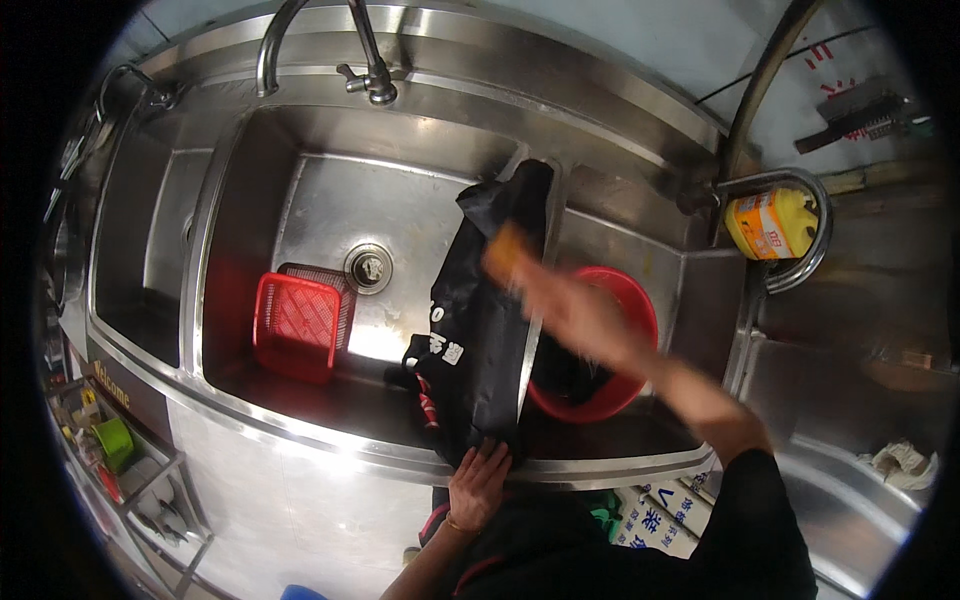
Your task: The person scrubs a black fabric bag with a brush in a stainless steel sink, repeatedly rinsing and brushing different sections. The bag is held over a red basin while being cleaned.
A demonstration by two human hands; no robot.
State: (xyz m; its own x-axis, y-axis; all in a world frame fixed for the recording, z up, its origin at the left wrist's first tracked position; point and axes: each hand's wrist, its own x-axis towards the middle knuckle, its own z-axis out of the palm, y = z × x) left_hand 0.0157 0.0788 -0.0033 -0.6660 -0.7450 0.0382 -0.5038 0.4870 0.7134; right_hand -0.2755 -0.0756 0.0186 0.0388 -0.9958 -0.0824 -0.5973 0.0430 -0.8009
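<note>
A black, smooth-faced cloth item point(487, 300) with white and red markings lies lengthwise over the divider between two steel sink basins. At its near end, the fingers of my left hand point(477, 484) hold it down on the front rim. My right hand point(570, 307), blurred by motion, is over the cloth's upper part. It grips an orange-brown object point(507, 253), perhaps a scrubbing brush, too blurred to name surely. Under my right forearm a red plastic basin point(646, 315) with dark contents stands in the right sink compartment point(630, 238).
A red mesh basket point(296, 322) sits in the middle sink compartment near a drain point(368, 268). Taps point(379, 90) rise at the back. On the right are a yellow jug point(772, 223) behind a curved metal pipe point(821, 217) and a crumpled whitish cloth point(904, 463). A wire rack point(161, 480) stands lower left.
</note>
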